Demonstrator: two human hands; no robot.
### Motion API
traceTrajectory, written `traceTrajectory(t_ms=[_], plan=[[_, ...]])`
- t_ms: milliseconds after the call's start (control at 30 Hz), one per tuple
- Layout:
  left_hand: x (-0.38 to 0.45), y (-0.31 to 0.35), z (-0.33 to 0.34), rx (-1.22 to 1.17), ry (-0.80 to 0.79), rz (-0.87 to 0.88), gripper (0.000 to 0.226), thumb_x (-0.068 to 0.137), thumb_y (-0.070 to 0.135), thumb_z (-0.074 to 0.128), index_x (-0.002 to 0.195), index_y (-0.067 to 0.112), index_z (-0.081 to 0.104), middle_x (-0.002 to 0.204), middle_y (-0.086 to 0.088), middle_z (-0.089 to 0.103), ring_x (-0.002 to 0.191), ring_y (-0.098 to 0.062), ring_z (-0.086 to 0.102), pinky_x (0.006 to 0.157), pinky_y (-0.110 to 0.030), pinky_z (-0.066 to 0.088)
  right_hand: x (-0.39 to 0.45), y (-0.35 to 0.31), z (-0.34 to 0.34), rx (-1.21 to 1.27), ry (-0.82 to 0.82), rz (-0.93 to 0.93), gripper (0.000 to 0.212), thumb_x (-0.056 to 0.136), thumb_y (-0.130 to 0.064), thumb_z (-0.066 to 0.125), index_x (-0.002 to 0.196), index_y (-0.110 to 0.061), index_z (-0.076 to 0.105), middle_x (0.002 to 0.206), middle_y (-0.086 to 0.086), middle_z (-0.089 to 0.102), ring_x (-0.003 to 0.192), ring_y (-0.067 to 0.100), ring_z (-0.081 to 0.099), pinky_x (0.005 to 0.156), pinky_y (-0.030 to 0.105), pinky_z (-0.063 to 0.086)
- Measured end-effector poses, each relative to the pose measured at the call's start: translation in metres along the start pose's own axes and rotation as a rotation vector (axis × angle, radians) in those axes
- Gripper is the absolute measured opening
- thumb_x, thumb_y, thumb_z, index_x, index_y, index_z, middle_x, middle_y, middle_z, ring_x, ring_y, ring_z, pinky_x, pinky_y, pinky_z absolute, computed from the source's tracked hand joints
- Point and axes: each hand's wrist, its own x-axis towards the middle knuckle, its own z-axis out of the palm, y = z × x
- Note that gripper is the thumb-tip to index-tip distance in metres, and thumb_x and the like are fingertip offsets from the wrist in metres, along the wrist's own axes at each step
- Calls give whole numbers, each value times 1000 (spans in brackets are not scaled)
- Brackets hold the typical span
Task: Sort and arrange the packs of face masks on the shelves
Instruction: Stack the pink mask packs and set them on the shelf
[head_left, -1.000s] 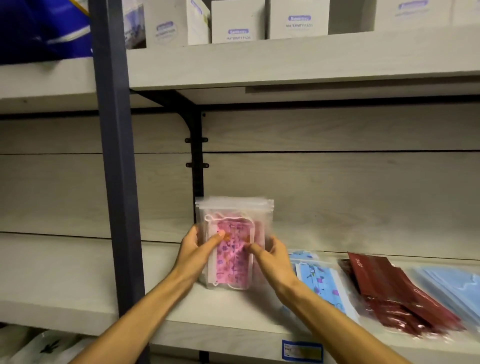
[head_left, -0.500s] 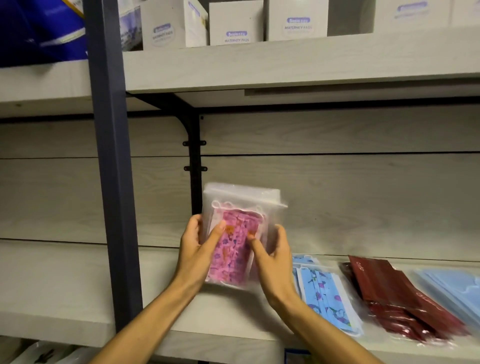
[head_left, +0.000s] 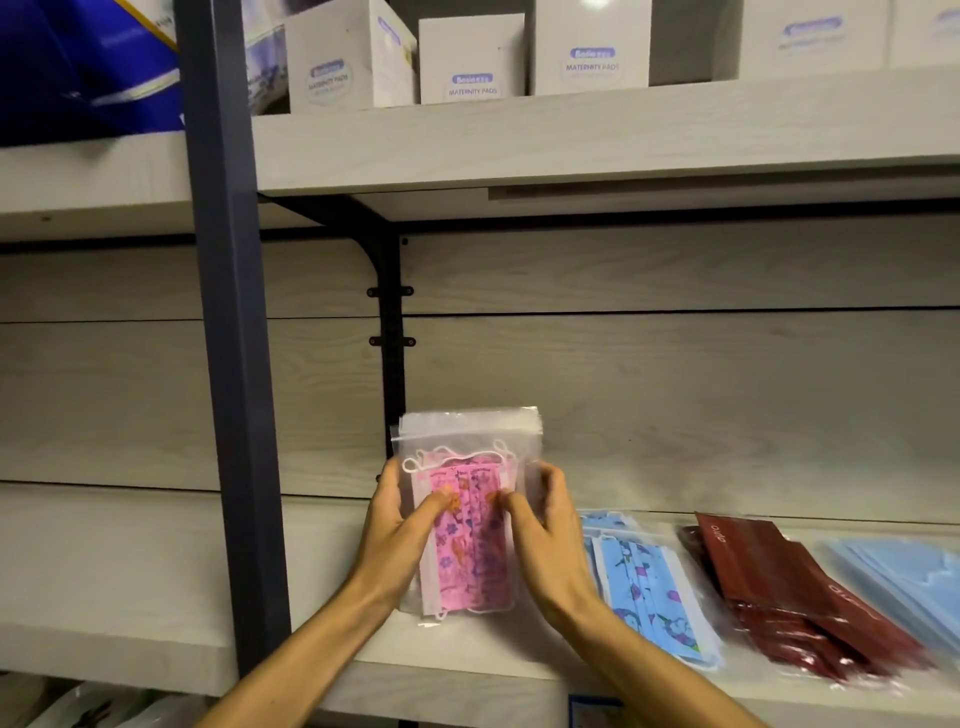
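A clear zip bag of pink patterned face masks (head_left: 470, 525) stands upright on the light wooden shelf (head_left: 130, 582), its lower edge on the board. My left hand (head_left: 400, 535) grips its left side and my right hand (head_left: 545, 535) grips its right side, thumbs on the front. To the right lie a pack of blue patterned masks (head_left: 649, 592), then dark red packs (head_left: 789, 597), then plain light blue packs (head_left: 904, 577), all flat on the same shelf.
A dark metal upright (head_left: 234, 364) stands just left of the pink pack. A black bracket (head_left: 389, 322) runs down the back panel. White boxes marked maternity pads (head_left: 472, 62) line the shelf above. The shelf left of the upright is bare board.
The pink pack was lifted and tilted half a second ago; now it is lower and upright again with its bottom on the shelf. Both hands kept their hold.
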Motion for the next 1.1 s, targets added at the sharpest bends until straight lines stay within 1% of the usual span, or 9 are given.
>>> traceTrajectory(t_ms=[133,233,367,467,567,700,867,1000,1100], plan=[[1,4,5,-22,19,-4,24,95,2,62,116,10,54,105,-10,73,89,-19,74,70,-26,59,-5,0,4,34,6,23,20,102,-27,52,120,-19,49,111,-4,67,92,-4,66,74,18,56],[3,5,5,-47,52,-31,25,94,12,65,116,7,53,108,-15,72,92,-24,74,72,-31,60,-9,-1,5,39,-12,33,22,102,-27,51,121,-18,46,113,-3,64,93,-4,65,74,17,55],[3,8,7,-123,104,-124,31,92,17,69,117,6,54,103,-18,75,85,-27,75,65,-31,60,-11,-2,4,15,-52,63,24,103,-31,51,122,-20,42,119,-1,62,102,5,64,78,21,55],[6,13,8,-151,77,-192,28,93,17,68,117,7,58,100,-18,76,81,-26,75,62,-31,60,-12,-4,3,10,-105,64,18,105,-26,45,120,-17,43,112,-1,66,97,5,68,77,23,58],[10,20,8,-163,71,-231,21,92,14,68,111,4,66,95,-20,76,73,-26,75,59,-30,60,-5,-8,-2,-14,-101,78,11,105,-22,48,113,-15,46,105,5,68,90,17,71,74,29,60],[9,22,6,-199,118,-228,20,91,14,70,109,5,70,97,-20,76,82,-32,74,70,-37,62,-1,-22,-10,106,-140,189,14,101,-13,55,114,-10,50,104,10,70,77,11,73,61,20,56],[6,18,11,-164,131,-234,23,92,17,71,111,5,69,98,-18,77,89,-34,74,81,-43,60,-11,-23,-22,89,-221,309,22,100,-12,56,120,-7,51,107,6,67,78,4,70,57,12,52],[-3,22,18,-113,109,-227,21,92,19,70,109,7,68,100,-15,77,90,-31,75,80,-40,61,-18,-22,-30,119,-203,301,23,100,-5,54,123,-9,52,104,6,70,75,4,73,59,15,55],[-17,36,17,-39,63,-210,23,91,19,71,110,7,66,99,-13,77,84,-24,76,68,-29,61,-27,-23,-33,122,-162,219,17,100,-8,55,117,-12,54,101,2,71,81,7,74,65,20,58]])
